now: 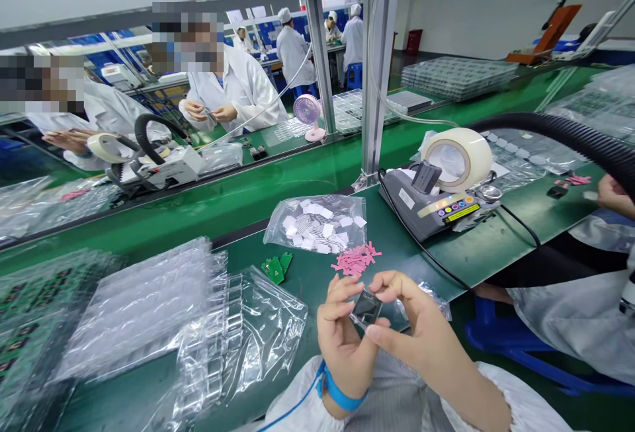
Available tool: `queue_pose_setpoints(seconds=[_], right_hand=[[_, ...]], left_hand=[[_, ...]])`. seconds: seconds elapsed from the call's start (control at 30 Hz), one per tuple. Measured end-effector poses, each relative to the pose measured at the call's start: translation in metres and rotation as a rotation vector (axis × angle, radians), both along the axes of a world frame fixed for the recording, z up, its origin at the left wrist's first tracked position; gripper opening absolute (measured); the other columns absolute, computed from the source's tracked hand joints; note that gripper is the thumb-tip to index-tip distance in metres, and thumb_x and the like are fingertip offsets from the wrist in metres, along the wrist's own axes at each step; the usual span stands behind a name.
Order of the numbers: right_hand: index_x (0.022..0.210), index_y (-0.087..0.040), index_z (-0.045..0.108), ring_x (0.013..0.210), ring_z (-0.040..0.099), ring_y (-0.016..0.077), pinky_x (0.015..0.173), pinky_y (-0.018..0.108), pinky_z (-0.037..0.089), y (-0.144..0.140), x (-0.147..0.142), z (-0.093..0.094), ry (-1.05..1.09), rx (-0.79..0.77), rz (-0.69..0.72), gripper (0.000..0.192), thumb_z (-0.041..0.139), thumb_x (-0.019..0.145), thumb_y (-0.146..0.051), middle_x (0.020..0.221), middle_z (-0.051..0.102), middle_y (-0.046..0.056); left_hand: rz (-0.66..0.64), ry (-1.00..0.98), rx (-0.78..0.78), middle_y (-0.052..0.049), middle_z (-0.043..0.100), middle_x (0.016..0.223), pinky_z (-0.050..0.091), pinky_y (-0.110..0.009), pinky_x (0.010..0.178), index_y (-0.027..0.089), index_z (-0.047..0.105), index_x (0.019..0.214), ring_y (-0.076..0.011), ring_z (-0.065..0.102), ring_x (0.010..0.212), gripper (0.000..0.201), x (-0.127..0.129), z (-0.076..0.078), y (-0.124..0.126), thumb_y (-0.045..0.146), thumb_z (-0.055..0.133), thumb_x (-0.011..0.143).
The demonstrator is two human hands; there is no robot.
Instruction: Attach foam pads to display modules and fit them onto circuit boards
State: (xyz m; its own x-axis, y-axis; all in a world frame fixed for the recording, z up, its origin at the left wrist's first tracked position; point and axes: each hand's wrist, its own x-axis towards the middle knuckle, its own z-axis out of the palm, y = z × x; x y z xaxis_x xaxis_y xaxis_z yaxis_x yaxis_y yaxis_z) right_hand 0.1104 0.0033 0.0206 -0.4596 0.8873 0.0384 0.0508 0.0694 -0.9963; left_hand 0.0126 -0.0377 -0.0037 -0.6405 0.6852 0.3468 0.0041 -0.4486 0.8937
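Between my two hands is a small square dark panel (367, 307) with clear, shiny edges. My left hand (346, 326), a blue strap at its wrist, grips the panel's left side. At the panel's right edge, the thumb and fingers of my right hand (414, 319) pinch it. Just beyond my hands lies a pile of pink strips (356, 259). A clear bag of white pieces (317, 223) rests behind that pile. To the left are some green circuit boards (278, 266).
A grey tape dispenser (436, 194) with a tape roll stands at right, its cable trailing over the table. Clear plastic trays (143, 300) and stacked trays of boards (30, 313) fill the left. Co-workers sit across the line, and another person's hand (615, 194) shows at right.
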Motion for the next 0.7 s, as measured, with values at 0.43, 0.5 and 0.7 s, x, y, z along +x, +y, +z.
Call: queue_pose_setpoints(seconds=[0.43,0.5,0.7], right_hand=[[0.099,-0.021,0.046,0.087,0.058,0.0186,0.077,0.034,0.047,0.056,0.022,-0.039,-0.567,0.439,0.012,0.015,0.049,0.085,-0.026,0.094,0.059,0.005],[0.092,-0.019,0.051,0.084,0.058,0.0176,0.075,0.032,0.046,0.084,0.023,-0.06,-0.646,0.471,0.034,0.01,0.052,0.082,-0.019,0.09,0.06,0.004],[0.083,-0.015,0.058,0.074,0.056,0.0134,0.068,0.029,0.045,0.124,-0.001,-0.105,-0.781,0.568,0.125,0.007,0.055,0.085,-0.021,0.083,0.058,0.0]], left_hand=[[-0.501,-0.967,-0.358,-0.002,0.068,0.087,0.045,-0.038,0.082,0.022,0.063,0.088,-0.0166,0.062,0.083,0.03,-0.031,-0.005,-0.002,0.037,0.074,0.065],[-0.588,-1.021,-0.378,-0.003,0.068,0.083,0.046,-0.037,0.08,0.022,0.065,0.093,-0.0158,0.062,0.079,0.031,-0.037,-0.004,-0.007,0.038,0.071,0.067],[-0.802,-0.988,-0.286,-0.005,0.067,0.073,0.046,-0.033,0.074,0.015,0.066,0.101,-0.0136,0.059,0.07,0.04,-0.036,0.002,-0.016,0.042,0.067,0.071]])
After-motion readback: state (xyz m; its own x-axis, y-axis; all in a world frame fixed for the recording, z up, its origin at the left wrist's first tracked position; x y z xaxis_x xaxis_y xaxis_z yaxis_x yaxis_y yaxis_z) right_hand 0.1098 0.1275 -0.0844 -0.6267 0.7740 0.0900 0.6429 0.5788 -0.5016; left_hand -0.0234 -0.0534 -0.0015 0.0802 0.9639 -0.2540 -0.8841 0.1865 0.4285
